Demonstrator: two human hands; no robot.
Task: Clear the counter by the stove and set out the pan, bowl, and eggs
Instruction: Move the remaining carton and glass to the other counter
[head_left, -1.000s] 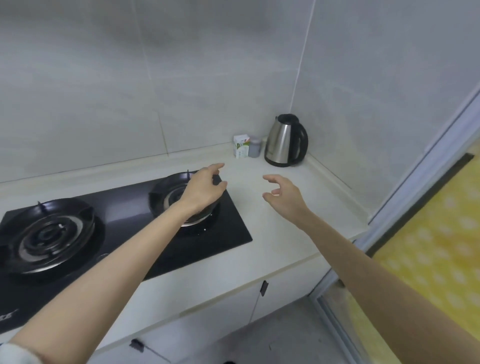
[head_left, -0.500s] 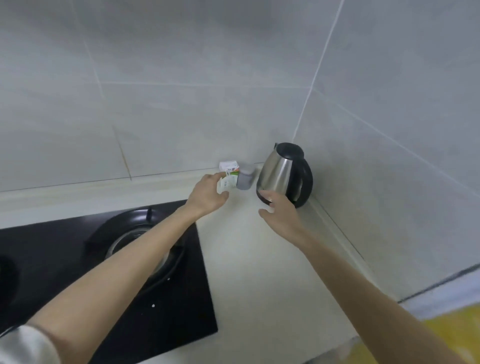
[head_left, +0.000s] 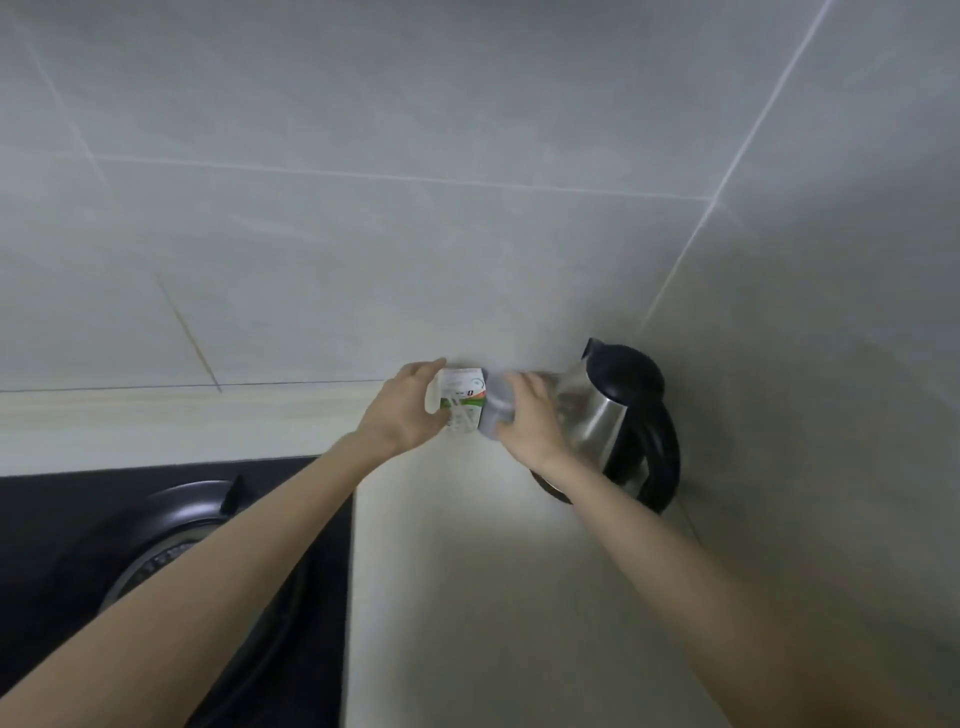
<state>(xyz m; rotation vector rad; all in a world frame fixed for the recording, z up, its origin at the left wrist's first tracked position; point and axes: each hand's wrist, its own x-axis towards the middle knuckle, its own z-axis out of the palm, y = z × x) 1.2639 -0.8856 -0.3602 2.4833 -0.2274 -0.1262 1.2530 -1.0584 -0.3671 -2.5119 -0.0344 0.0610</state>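
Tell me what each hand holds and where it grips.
Left hand grips the white-and-green carton by its left side; right hand grips the grey container by its right side.

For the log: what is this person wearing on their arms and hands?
Nothing that shows. The left hand and right hand are ungloved, with no watch or bracelet at either wrist. The left forearm and right forearm are uncovered to the frame edge, with no sleeve in view. Some fingers are hidden, so rings cannot be ruled out.
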